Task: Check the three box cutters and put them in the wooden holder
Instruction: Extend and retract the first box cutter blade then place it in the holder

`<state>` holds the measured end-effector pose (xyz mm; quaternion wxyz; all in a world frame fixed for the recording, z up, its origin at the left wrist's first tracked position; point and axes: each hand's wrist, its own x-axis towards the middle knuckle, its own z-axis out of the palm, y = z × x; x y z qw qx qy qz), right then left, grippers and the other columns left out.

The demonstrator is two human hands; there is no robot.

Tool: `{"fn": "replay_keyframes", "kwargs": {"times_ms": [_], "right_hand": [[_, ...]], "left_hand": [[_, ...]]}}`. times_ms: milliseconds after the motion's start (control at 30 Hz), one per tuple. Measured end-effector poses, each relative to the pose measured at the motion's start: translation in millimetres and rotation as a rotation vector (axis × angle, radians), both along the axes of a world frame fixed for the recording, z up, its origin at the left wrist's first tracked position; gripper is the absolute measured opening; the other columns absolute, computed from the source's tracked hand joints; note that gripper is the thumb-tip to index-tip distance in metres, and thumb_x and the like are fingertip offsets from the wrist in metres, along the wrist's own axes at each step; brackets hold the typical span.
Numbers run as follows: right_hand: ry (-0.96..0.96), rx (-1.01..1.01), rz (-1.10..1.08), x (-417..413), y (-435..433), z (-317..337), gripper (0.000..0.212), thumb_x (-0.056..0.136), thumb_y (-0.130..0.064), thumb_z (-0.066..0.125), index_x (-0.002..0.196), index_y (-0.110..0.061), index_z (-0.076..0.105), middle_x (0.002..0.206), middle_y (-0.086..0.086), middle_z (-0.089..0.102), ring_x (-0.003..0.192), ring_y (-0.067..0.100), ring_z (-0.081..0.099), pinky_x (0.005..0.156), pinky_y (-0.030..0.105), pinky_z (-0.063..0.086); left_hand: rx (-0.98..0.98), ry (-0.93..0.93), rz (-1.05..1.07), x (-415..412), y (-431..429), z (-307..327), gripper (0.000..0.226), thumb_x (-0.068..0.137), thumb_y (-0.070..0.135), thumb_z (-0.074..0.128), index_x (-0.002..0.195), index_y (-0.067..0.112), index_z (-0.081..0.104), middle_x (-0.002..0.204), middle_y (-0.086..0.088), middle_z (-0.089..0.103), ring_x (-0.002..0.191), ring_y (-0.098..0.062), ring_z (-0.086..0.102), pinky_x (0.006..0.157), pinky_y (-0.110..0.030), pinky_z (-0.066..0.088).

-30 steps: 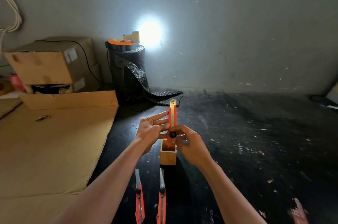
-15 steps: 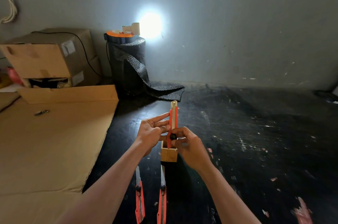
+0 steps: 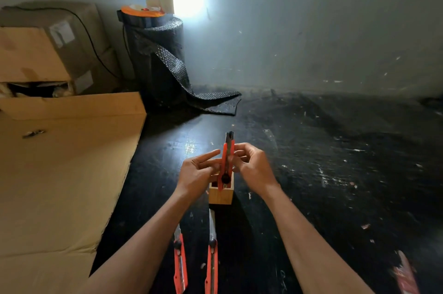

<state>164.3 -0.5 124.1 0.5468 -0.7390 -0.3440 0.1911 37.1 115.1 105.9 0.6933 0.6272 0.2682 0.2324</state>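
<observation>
An orange box cutter stands upright with its lower end inside the small wooden holder on the black floor. Its black slider knob sits just above the holder's rim. My right hand pinches the cutter's upper body from the right. From the left, my left hand touches it with thumb and fingertips, the other fingers spread. Two more orange box cutters, one on the left and one on the right, lie side by side on the floor nearer to me, between my forearms.
A flat cardboard sheet covers the floor to the left, with stacked cardboard boxes behind it. A black roll of bubble wrap stands against the wall under a bright light spot. Small scraps litter the dark floor on the right.
The cutter has come down, and its lower end now sits in the holder. My right hand has shifted from the slider knob up to the cutter's upper body.
</observation>
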Motion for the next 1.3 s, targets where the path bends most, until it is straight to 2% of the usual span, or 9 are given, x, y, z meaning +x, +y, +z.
{"fn": "replay_keyframes", "kwargs": {"times_ms": [100, 200, 300, 467, 700, 833, 967, 1167, 1300], "right_hand": [[-0.048, -0.056, -0.031, 11.7, 10.6, -11.9, 0.017, 0.097, -0.018, 0.070, 0.112, -0.011, 0.067, 0.101, 0.005, 0.073, 0.093, 0.018, 0.073, 0.073, 0.029, 0.064], [-0.077, -0.125, -0.059, 21.8, 21.9, -27.7, 0.014, 0.099, -0.017, 0.066, 0.111, -0.011, 0.065, 0.101, 0.002, 0.068, 0.087, 0.004, 0.065, 0.060, 0.010, 0.053], [-0.079, -0.215, -0.065, 28.9, 33.2, -48.1, 0.008, 0.100, -0.018, 0.064, 0.107, -0.014, 0.065, 0.096, -0.004, 0.066, 0.082, -0.002, 0.060, 0.055, 0.006, 0.047], [-0.068, -0.336, -0.057, 37.1, 50.6, -83.1, 0.011, 0.099, -0.021, 0.064, 0.108, -0.016, 0.067, 0.100, 0.001, 0.072, 0.090, 0.015, 0.070, 0.063, 0.019, 0.050], [-0.135, -0.488, -0.122, 45.1, 60.6, -107.2, 0.009, 0.093, -0.023, 0.066, 0.101, -0.021, 0.071, 0.098, 0.000, 0.075, 0.092, 0.021, 0.070, 0.080, 0.043, 0.060], [-0.156, -0.517, -0.137, 48.3, 59.3, -109.5, 0.013, 0.094, -0.017, 0.065, 0.104, -0.018, 0.073, 0.103, 0.005, 0.076, 0.096, 0.024, 0.069, 0.078, 0.037, 0.055], [-0.163, -0.500, -0.134, 48.8, 55.3, -107.6, 0.017, 0.098, -0.017, 0.063, 0.113, -0.018, 0.071, 0.111, 0.005, 0.074, 0.102, 0.023, 0.068, 0.086, 0.042, 0.059], [-0.155, -0.468, -0.141, 40.5, 34.7, -101.4, 0.033, 0.094, -0.024, 0.071, 0.126, -0.017, 0.066, 0.118, 0.003, 0.072, 0.108, 0.021, 0.067, 0.092, 0.042, 0.058], [-0.142, -0.483, -0.130, 20.6, 12.0, -102.8, 0.032, 0.093, -0.024, 0.071, 0.124, -0.020, 0.065, 0.116, 0.002, 0.071, 0.106, 0.020, 0.067, 0.090, 0.040, 0.058]], "left_hand": [[0.216, 0.170, 0.062, 5.9, 15.1, -24.8, 0.046, 0.092, 0.001, 0.072, 0.137, 0.009, 0.062, 0.128, -0.017, 0.072, 0.102, -0.014, 0.076, 0.084, -0.026, 0.063], [0.405, 0.356, 0.011, 8.4, 23.6, -48.8, 0.066, 0.083, 0.019, 0.084, 0.143, 0.013, 0.057, 0.140, -0.010, 0.065, 0.124, -0.020, 0.066, 0.100, -0.034, 0.057], [0.393, 0.432, -0.037, 12.2, 25.2, -67.6, 0.080, 0.078, 0.026, 0.088, 0.148, 0.015, 0.052, 0.147, -0.008, 0.059, 0.131, -0.021, 0.060, 0.107, -0.040, 0.051], [0.379, 0.500, -0.027, 21.8, 29.3, -93.8, 0.087, 0.079, 0.029, 0.088, 0.153, 0.018, 0.045, 0.149, -0.008, 0.058, 0.135, -0.023, 0.057, 0.111, -0.041, 0.048], [0.389, 0.464, -0.038, 26.6, 29.9, -105.7, 0.068, 0.084, 0.017, 0.081, 0.147, 0.028, 0.055, 0.133, 0.000, 0.071, 0.122, -0.015, 0.066, 0.105, -0.028, 0.048], [0.382, 0.434, -0.028, 26.8, 30.1, -107.1, 0.064, 0.084, 0.013, 0.080, 0.143, 0.031, 0.059, 0.128, 0.001, 0.074, 0.118, -0.012, 0.066, 0.103, -0.032, 0.050], [0.378, 0.419, -0.030, 27.5, 29.6, -105.9, 0.062, 0.086, 0.012, 0.079, 0.142, 0.028, 0.060, 0.132, -0.001, 0.071, 0.121, -0.018, 0.065, 0.102, -0.035, 0.051], [0.368, 0.454, 0.020, 12.5, 25.4, -103.8, 0.071, 0.085, 0.018, 0.083, 0.148, 0.013, 0.053, 0.143, -0.008, 0.064, 0.126, -0.023, 0.064, 0.103, -0.039, 0.055], [0.410, 0.471, 0.058, -12.8, 5.7, -103.6, 0.063, 0.086, 0.018, 0.082, 0.144, 0.012, 0.058, 0.136, -0.007, 0.068, 0.123, -0.018, 0.065, 0.105, -0.032, 0.051]]}}
